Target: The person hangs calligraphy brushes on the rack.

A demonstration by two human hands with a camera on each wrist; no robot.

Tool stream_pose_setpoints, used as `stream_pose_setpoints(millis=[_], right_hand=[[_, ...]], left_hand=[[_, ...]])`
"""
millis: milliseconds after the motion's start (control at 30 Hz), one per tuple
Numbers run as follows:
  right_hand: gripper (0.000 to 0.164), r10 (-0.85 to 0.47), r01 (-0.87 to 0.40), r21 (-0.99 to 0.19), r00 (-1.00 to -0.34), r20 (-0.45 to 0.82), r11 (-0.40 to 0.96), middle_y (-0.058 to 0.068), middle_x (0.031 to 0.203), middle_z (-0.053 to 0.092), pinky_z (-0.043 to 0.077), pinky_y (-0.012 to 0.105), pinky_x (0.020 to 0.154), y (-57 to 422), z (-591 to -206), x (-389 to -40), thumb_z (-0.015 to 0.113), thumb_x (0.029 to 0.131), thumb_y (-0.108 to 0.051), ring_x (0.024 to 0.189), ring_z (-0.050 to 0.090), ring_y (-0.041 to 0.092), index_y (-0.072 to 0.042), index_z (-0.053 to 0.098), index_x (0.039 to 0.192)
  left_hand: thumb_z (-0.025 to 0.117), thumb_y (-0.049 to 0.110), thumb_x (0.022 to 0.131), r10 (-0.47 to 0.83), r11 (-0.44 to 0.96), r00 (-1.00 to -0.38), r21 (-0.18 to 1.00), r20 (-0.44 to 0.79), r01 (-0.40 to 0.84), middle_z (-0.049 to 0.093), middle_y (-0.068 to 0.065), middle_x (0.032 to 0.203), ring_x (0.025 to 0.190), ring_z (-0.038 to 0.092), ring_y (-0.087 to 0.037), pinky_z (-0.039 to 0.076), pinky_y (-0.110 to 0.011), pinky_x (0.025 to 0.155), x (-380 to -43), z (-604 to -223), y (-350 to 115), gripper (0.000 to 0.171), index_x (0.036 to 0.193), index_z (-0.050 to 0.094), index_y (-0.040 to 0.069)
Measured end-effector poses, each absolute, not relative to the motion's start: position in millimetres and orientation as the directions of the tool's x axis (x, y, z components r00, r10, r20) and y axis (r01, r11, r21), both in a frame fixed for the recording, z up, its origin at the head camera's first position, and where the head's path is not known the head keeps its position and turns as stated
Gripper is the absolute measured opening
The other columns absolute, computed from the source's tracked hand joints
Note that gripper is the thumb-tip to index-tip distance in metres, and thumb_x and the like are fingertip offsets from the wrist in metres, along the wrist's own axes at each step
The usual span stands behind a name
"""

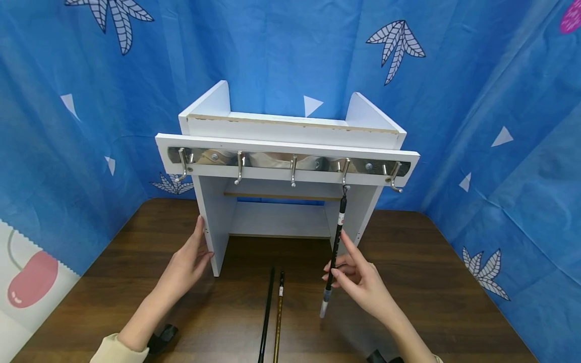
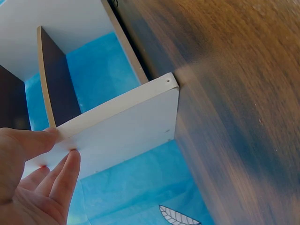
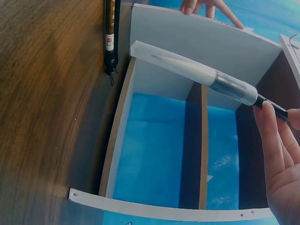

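Observation:
My right hand [image 1: 363, 282] pinches the black handle of a calligraphy brush [image 1: 337, 237] between thumb and fingers. The brush hangs nearly upright, and the loop at its top end is right at the tip of the fourth hook [image 1: 346, 171] from the left. In the right wrist view, a clear cap [image 3: 178, 63] covers its pale bristles. With fairly straight fingers, my left hand [image 1: 183, 264] touches the left side panel [image 2: 126, 126] of a white shelf unit [image 1: 290, 130], its thumb at the front edge and its other fingers against the outer face.
Two more brushes, one black [image 1: 268, 312] and one with a brown-gold handle [image 1: 279, 317], lie on the dark wooden table [image 1: 408, 282] before the shelf. Several metal hooks line the rail [image 1: 268, 143] across its front. A blue patterned curtain [image 1: 281, 50] hangs behind.

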State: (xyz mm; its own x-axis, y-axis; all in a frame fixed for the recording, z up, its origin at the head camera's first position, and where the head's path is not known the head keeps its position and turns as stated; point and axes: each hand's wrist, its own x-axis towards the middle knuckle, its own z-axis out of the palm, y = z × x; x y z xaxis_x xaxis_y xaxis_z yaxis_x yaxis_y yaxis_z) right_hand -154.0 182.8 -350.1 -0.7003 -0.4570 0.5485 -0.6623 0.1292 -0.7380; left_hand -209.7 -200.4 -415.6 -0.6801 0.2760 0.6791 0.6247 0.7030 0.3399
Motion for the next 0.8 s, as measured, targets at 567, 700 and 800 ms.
stream_pose_setpoints(millis=[567, 700, 800], right_hand=[[0.076, -0.457, -0.635, -0.769, -0.707, 0.54, 0.074, 0.028, 0.093, 0.059, 0.055, 0.046, 0.06, 184.1, -355.0, -155.9, 0.05, 0.085, 0.022, 0.084, 0.066, 0.027, 0.001, 0.012, 0.148], [0.076, -0.456, -0.622, -0.779, -0.716, 0.528, 0.076, 0.027, 0.094, 0.059, 0.056, 0.045, 0.062, 187.9, -366.5, -162.7, 0.05, 0.085, 0.022, 0.084, 0.066, 0.031, 0.001, 0.012, 0.148], [0.078, -0.454, -0.608, -0.789, -0.728, 0.514, 0.082, 0.025, 0.096, 0.06, 0.056, 0.043, 0.063, 191.7, -376.1, -168.4, 0.051, 0.086, 0.021, 0.086, 0.066, 0.029, -0.002, 0.012, 0.149]], left_hand=[[0.074, -0.017, 0.069, 0.268, 0.707, -0.7, 0.358, 0.662, 0.61, 0.037, -0.03, 0.138, 0.092, 0.063, -0.037, 0.055, -0.039, 0.068, -209.2, -414.6, -200.1, 0.11, 0.151, 0.005, 0.008], [0.074, -0.017, 0.068, 0.27, 0.703, -0.698, 0.359, 0.664, 0.614, 0.037, -0.03, 0.138, 0.093, 0.063, -0.038, 0.055, -0.039, 0.068, -209.3, -414.6, -200.0, 0.11, 0.151, 0.006, 0.007], [0.074, -0.017, 0.068, 0.27, 0.705, -0.694, 0.354, 0.667, 0.614, 0.037, -0.03, 0.138, 0.093, 0.063, -0.038, 0.055, -0.039, 0.067, -209.2, -414.6, -200.1, 0.109, 0.15, 0.006, 0.007]])
